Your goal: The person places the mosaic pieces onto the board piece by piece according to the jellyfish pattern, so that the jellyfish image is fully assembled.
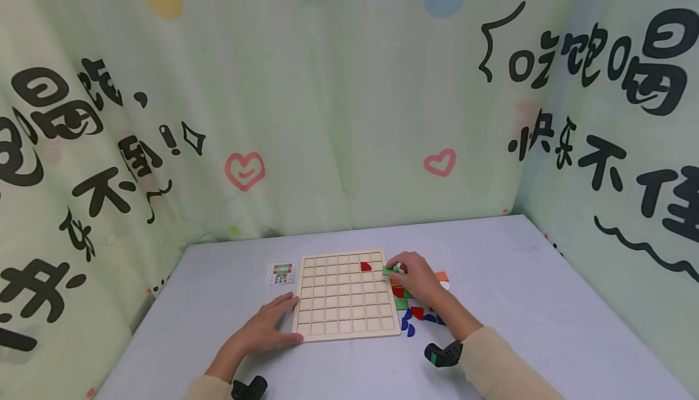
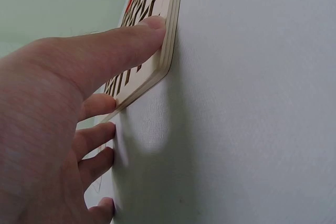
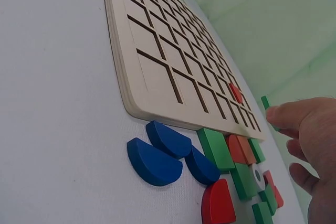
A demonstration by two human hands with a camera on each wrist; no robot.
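Note:
A square wooden grid board [image 1: 345, 313] lies on the table. My left hand [image 1: 267, 326] rests at its near left corner, the thumb on the board's edge and the other fingers spread along the left side. Over the far right edge, my right hand [image 1: 417, 277] pinches a small green block [image 3: 266, 103] between thumb and finger. One red quarter-round piece [image 1: 366, 266] sits in a cell in the far part of the grid. Beside the board's right side lie loose pieces, including blue half-rounds [image 3: 155, 162], a red quarter-round [image 3: 218, 203] and green squares [image 3: 215, 150].
A small picture card [image 1: 281, 272] with a red and green figure lies left of the board. Orange [image 1: 442, 276] and white [image 1: 445, 286] pieces are partly behind the right hand. A printed curtain [image 1: 338, 115] surrounds the white table [image 1: 491, 254].

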